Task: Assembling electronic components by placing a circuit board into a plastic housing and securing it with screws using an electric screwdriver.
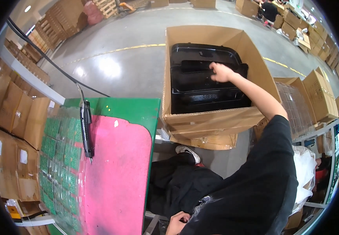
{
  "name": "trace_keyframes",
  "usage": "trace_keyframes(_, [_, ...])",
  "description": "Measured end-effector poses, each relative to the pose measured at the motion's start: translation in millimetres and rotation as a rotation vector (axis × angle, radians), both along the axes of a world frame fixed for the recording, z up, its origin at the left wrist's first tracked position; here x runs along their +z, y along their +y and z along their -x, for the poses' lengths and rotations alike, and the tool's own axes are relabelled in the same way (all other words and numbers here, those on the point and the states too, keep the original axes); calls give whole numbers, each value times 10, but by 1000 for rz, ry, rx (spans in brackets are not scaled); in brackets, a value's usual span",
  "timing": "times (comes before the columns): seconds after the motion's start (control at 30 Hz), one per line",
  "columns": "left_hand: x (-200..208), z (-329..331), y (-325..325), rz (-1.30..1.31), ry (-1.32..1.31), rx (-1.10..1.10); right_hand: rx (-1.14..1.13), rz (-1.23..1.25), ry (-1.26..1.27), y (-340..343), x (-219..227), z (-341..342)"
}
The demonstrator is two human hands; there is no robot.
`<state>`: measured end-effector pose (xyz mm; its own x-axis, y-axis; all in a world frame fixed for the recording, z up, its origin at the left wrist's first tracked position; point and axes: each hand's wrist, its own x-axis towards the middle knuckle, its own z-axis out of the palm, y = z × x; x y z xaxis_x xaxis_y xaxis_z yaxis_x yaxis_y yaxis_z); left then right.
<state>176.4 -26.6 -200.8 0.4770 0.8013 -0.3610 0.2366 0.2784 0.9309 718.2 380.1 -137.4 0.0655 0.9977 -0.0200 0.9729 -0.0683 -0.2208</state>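
Observation:
My right hand (222, 73) reaches over an open cardboard box (200, 120) in front of me. Inside stand several glossy black plastic panels (191, 81), upright or leaning one behind another. The hand's fingers are bent and apart, close to the upper edge of a middle panel; whether they touch it cannot be made out. Low in the view, my left hand (177, 224) is by my lap against my dark clothing, its fingers curled. Anything inside that hand is hidden.
Left of me is a green table (138, 107) with a pink mat (118, 176). A black electric screwdriver (86, 129) hangs on a cable over it, beside clear trays (61, 156) of green circuit boards. Cartons (320, 96) stand at right, with white plastic wrapping (304, 168) nearer.

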Motion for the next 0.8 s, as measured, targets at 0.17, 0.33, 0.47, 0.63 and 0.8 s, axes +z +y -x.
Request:
trace_keyframes(0.17, [41,-50,-68,132,5,82,203,978,-191,-341,-1445,239])
trace_keyframes(0.33, [-37,-88,-181,42,-11,141,477,1121,166,-553,-1522,798])
trace_keyframes(0.47, [28,-63,-167,2,36,87,275,707,-259,-522,-1342,870])
trace_keyframes(0.63, [161,-125,-161,-85,107,88,13,694,-341,-564,-1739,425])
trace_keyframes(0.8, [126,-173,-225,-84,72,178,194,661,-474,-324,-1494,573])
